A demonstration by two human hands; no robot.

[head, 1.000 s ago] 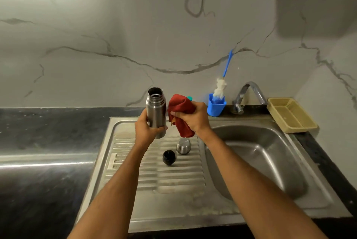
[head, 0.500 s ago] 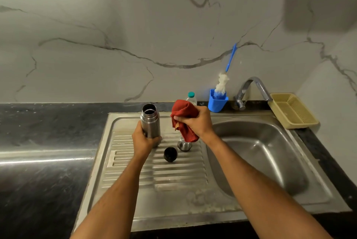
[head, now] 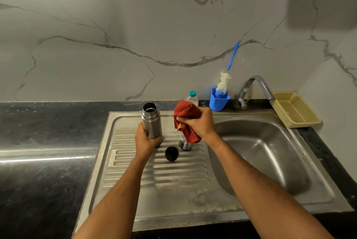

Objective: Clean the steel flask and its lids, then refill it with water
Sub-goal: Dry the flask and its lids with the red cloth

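Lowered since the earlier frames: open cylindrical steel flask (head: 152, 121) is down from chest height and now appears to sit base-down on the ribbed steel drainboard (head: 135, 173), upright, mouth uncapped. Left hand (head: 145, 139) fingers are wrapped round the flask's lower body. Right hand (head: 199, 124) has dropped with it and clenches the bunched red cloth (head: 186, 121), no longer against the flask; there's a gap between cloth and flask.

Round black inner lid (head: 171, 153) lies on the ribs just right of the left hand, apart from the flask. Small steel cup lid (head: 185, 144) sits beside it, partly hidden under the hanging cloth.

Room: drainboard ribs toward the camera are free; sink basin (head: 270, 161) opens just right of the right wrist. Back edge is crowded: clear plastic bottle with teal cap (head: 192, 97) behind the cloth, blue holder (head: 218, 101) with a blue-handled white bottle brush (head: 224, 81), curved steel tap (head: 255, 89), beige plastic tray (head: 295, 109) at far right. Dark stone counter (head: 48, 142) runs left of the drainboard edge.
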